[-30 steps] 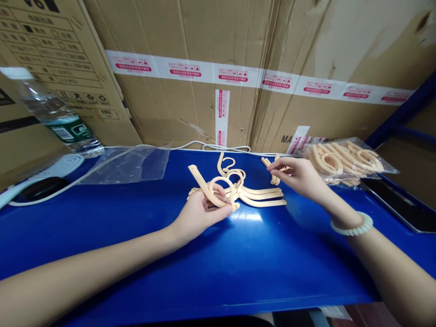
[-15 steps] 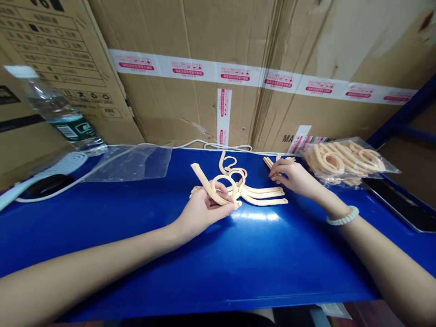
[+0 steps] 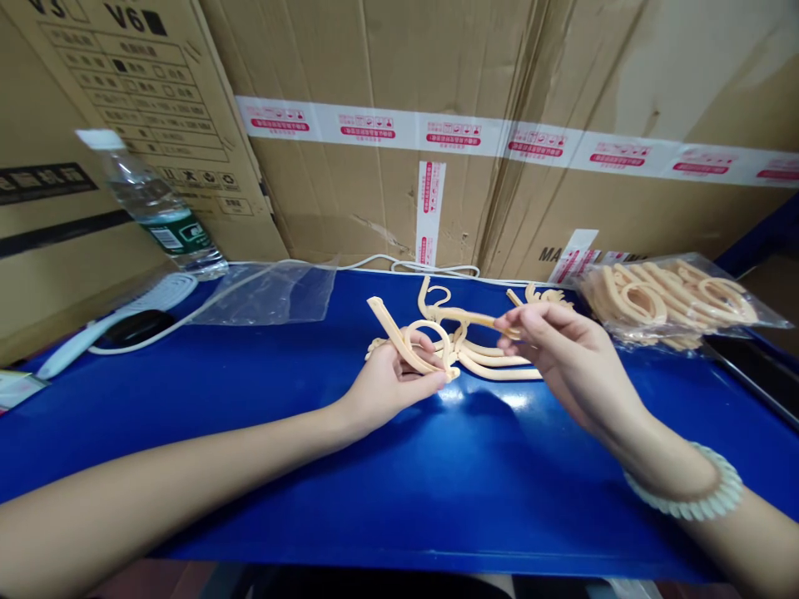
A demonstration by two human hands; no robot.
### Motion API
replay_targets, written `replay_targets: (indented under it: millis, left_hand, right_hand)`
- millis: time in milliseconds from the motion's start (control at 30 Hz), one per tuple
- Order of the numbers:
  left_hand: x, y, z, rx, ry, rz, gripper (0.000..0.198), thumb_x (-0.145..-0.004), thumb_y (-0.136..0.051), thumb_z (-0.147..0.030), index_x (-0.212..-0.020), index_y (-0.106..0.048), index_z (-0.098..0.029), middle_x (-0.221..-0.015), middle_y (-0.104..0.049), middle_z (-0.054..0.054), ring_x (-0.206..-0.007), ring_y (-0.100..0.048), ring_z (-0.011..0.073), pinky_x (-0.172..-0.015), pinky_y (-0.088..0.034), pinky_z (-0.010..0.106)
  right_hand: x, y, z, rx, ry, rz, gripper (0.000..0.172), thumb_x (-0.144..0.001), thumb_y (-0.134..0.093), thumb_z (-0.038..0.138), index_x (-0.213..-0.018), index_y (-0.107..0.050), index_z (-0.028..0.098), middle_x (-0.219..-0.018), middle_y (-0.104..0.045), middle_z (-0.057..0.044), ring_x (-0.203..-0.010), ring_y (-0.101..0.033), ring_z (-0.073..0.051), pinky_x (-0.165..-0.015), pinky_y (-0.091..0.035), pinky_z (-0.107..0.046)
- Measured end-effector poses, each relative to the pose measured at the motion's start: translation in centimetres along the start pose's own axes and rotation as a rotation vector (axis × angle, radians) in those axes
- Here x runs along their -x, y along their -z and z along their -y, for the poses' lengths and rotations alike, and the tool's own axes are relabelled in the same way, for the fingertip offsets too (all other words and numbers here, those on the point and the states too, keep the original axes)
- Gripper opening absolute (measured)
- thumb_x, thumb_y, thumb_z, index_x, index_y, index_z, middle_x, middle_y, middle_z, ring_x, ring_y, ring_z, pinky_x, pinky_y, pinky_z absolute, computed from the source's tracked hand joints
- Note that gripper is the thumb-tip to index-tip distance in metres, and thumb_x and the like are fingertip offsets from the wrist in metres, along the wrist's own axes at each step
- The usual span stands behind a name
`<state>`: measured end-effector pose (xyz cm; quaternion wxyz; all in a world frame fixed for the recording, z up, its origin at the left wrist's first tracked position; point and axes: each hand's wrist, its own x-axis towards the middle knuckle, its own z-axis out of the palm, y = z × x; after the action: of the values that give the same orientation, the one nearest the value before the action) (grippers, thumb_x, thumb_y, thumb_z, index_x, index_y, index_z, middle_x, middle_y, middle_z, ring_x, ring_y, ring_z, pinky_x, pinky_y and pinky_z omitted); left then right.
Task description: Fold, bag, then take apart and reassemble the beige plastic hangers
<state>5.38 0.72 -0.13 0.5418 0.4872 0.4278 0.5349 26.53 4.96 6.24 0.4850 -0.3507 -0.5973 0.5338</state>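
Note:
My left hand (image 3: 399,374) is closed around a beige plastic folding-hanger piece (image 3: 387,324), which has a round loop and a straight arm slanting up to the left. In my right hand (image 3: 562,358), pinched between thumb and fingers, is a slim beige hanger arm (image 3: 471,317) pointing left toward that piece. The two pieces look apart, though the gap is hard to judge. Behind and below my hands, beige hangers (image 3: 499,372) with curved arms and hooks lie piled on the blue table. A smaller group of loose hanger arms (image 3: 540,293) lies behind my right hand, partly hidden.
A clear bag of beige hanger parts (image 3: 674,299) lies at the back right, with a dark phone (image 3: 755,374) beside it. At left are a water bottle (image 3: 171,225), a pale hairbrush (image 3: 125,316) and a flat plastic bag (image 3: 268,295). Cardboard boxes (image 3: 374,191) stand behind.
My right hand has left the loose arms at the back and come nearer, toward my left hand, carrying one hanger arm. My left hand keeps its grip. The view has shifted slightly.

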Motion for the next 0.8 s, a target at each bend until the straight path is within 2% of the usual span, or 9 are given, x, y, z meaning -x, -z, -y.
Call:
replay_targets:
  millis: [100,167,267,367,467,600,700,800]
  left_hand:
    - [0.0,0.1,0.0,0.002,0.011,0.001,0.04,-0.066,-0.083,-0.02,-0.091,-0.052,-0.018,-0.082,-0.066,-0.003,-0.074,-0.07,0.0135,-0.073,-0.058,0.027]
    - [0.0,0.1,0.0,0.005,0.008,0.0,0.039,-0.066,-0.082,-0.019,-0.091,-0.052,-0.018,-0.082,-0.065,-0.003,-0.072,-0.069,0.0117,-0.072,-0.057,0.025]
    - [0.0,0.1,-0.1,-0.01,-0.017,0.014,0.037,-0.068,-0.081,-0.018,-0.09,-0.051,-0.018,-0.085,-0.063,-0.003,-0.072,-0.067,0.0102,-0.071,-0.056,0.023]
    - [0.0,0.0,-0.3,-0.029,-0.045,0.026,0.035,-0.069,-0.081,-0.019,-0.089,-0.052,-0.018,-0.086,-0.063,-0.002,-0.073,-0.067,0.01,-0.071,-0.056,0.022]
    - [0.0,0.0,-0.3,-0.041,-0.068,0.018,0.034,-0.07,-0.081,-0.02,-0.09,-0.053,-0.018,-0.085,-0.062,-0.002,-0.073,-0.067,0.0104,-0.07,-0.056,0.022]
    - [0.1,0.0,-0.2,-0.058,-0.09,0.032,0.033,-0.07,-0.081,-0.02,-0.089,-0.053,-0.018,-0.085,-0.062,-0.002,-0.075,-0.068,0.012,-0.07,-0.056,0.024]
    - [0.3,-0.1,-0.1,-0.05,-0.091,0.069,0.033,-0.071,-0.079,-0.018,-0.089,-0.052,-0.018,-0.086,-0.062,-0.002,-0.075,-0.07,0.0136,-0.071,-0.058,0.026]
    - [0.4,0.0,-0.1,-0.05,-0.094,0.118,0.033,-0.073,-0.077,-0.016,-0.092,-0.051,-0.019,-0.084,-0.064,-0.002,-0.076,-0.071,0.0145,-0.07,-0.058,0.026]
  right_hand:
    - [0.5,-0.5,-0.6,-0.045,-0.112,-0.001,0.026,-0.075,-0.084,0.038,-0.088,-0.071,0.02,-0.086,-0.073,-0.005,-0.066,-0.064,-0.013,-0.066,-0.056,-0.026]
    - [0.5,-0.6,-1.0,-0.087,-0.184,0.013,0.033,-0.069,-0.089,0.035,-0.092,-0.071,0.02,-0.084,-0.073,-0.004,-0.068,-0.065,-0.013,-0.066,-0.057,-0.026]
    - [0.5,-0.7,-1.4,-0.127,-0.214,-0.003,0.044,-0.063,-0.091,0.03,-0.1,-0.068,0.021,-0.098,-0.074,-0.005,-0.076,-0.068,-0.015,-0.073,-0.059,-0.03]
    - [0.5,-0.7,-1.6,-0.164,-0.233,-0.028,0.056,-0.065,-0.09,0.025,-0.114,-0.064,0.025,-0.118,-0.07,-0.007,-0.09,-0.07,-0.018,-0.081,-0.059,-0.033]
    - [0.5,-0.7,-1.9,-0.212,-0.312,0.057,0.063,-0.067,-0.089,0.022,-0.123,-0.06,0.026,-0.115,-0.071,-0.006,-0.09,-0.071,-0.018,-0.085,-0.059,-0.035]
    - [0.6,-0.9,-2.3,-0.175,-0.352,0.2,0.046,-0.067,-0.089,0.023,-0.107,-0.067,0.02,-0.096,-0.073,-0.004,-0.085,-0.07,-0.017,-0.087,-0.057,-0.034]
    - [0.7,-1.0,-2.6,-0.092,-0.305,0.234,0.033,-0.069,-0.088,0.026,-0.095,-0.069,0.019,-0.093,-0.074,-0.004,-0.085,-0.069,-0.016,-0.087,-0.056,-0.033]
    - [0.7,-1.1,-2.6,-0.053,-0.282,0.262,0.03,-0.071,-0.087,0.027,-0.093,-0.069,0.019,-0.09,-0.074,-0.003,-0.083,-0.069,-0.015,-0.086,-0.056,-0.032]
